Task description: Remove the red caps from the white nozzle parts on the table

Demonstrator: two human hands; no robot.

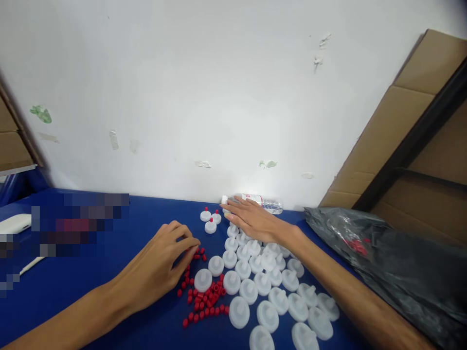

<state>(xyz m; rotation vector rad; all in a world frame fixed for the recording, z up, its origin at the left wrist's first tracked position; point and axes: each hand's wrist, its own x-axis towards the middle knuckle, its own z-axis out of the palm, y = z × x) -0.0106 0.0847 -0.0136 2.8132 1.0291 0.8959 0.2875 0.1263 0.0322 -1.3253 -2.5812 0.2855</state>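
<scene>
My left hand (170, 260) is at the left edge of a scatter of small red caps (211, 294). Its thumb and index fingertip are pressed together beside the caps; whatever they pinch, if anything, is hidden. Fingers stretched out, my right hand (253, 218) hovers over or rests on the far end of many round white lids with nozzles (262, 282); I cannot tell which. Behind its fingers lies a clear plastic bottle (272, 205) on its side. Three white lids with red caps on their nozzles (210, 226) stand between the hands, toward the wall.
A blue table surface (153, 214) meets a white wall (219, 97). On the right lie a dark plastic bag (401, 262) and a clear bag with red pieces (355, 240), beside cardboard (386, 131). A white object (16, 223) lies far left, next to a blurred patch.
</scene>
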